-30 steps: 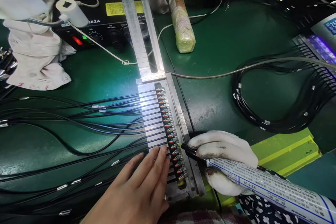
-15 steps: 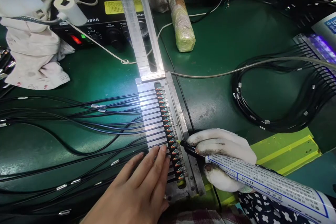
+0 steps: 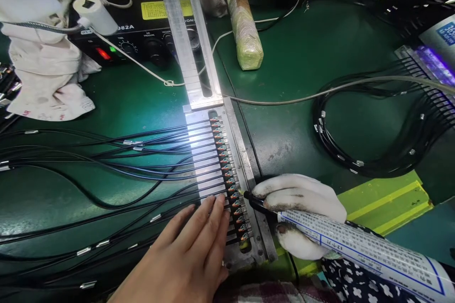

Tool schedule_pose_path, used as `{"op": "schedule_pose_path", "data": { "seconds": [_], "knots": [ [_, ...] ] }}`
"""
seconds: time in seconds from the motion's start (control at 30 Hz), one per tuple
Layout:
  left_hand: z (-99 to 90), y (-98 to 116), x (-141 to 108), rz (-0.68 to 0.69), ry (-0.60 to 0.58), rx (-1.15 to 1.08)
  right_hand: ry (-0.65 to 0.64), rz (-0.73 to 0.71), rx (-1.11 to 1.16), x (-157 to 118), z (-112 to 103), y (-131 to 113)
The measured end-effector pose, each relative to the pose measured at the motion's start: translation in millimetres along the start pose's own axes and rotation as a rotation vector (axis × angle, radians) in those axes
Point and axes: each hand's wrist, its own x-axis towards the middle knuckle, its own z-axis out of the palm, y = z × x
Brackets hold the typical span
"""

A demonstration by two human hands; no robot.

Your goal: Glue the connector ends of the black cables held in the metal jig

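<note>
A metal fixture [image 3: 206,156] holds a row of black cables [image 3: 159,149], their wired ends lined up along its right part. My bare left hand [image 3: 194,241] lies flat over the lower cables, fingertips on the fixture's plate. In my right hand [image 3: 302,203], which wears a white glove with dirty fingertips, is a white tube [image 3: 362,251] with printed text and a black nozzle. The nozzle's tip is at the wired ends, just right of my left fingertips. Whether it touches them is too small to tell.
Behind stand a black control box [image 3: 142,47], a metal bracket [image 3: 181,42] and a wrapped block [image 3: 245,28]. White cloth [image 3: 46,71] lies at left. Coiled cables [image 3: 320,142] lead to a purple-lit device [image 3: 435,64] at right. Yellow-green tape [image 3: 387,203] covers the mat near my right hand.
</note>
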Motion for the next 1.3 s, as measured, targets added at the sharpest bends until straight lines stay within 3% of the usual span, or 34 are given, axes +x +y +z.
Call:
{"op": "schedule_pose_path", "data": {
  "seconds": [0.2,0.4,0.57,0.77,1.3],
  "knots": [
    [-0.6,-3.7,7.3,0.032,0.064,-0.015,0.004,-0.002,0.015,-1.3,0.4,0.3],
    [3.1,3.9,-0.2,-0.002,-0.011,0.0,0.003,-0.02,-0.005,-2.5,-1.5,-1.4],
    [4.9,6.2,-4.5,-0.005,-0.01,-0.004,0.084,-0.035,0.005,-7.2,-6.1,-10.1],
    [5.6,6.0,-4.0,0.003,-0.02,-0.018,-0.018,-0.022,-0.044,-12.4,-1.4,-7.9],
    [6.2,4.2,-2.9,0.013,-0.028,-0.02,-0.016,-0.006,-0.044,-9.2,-0.5,-4.6]
  ]
}}
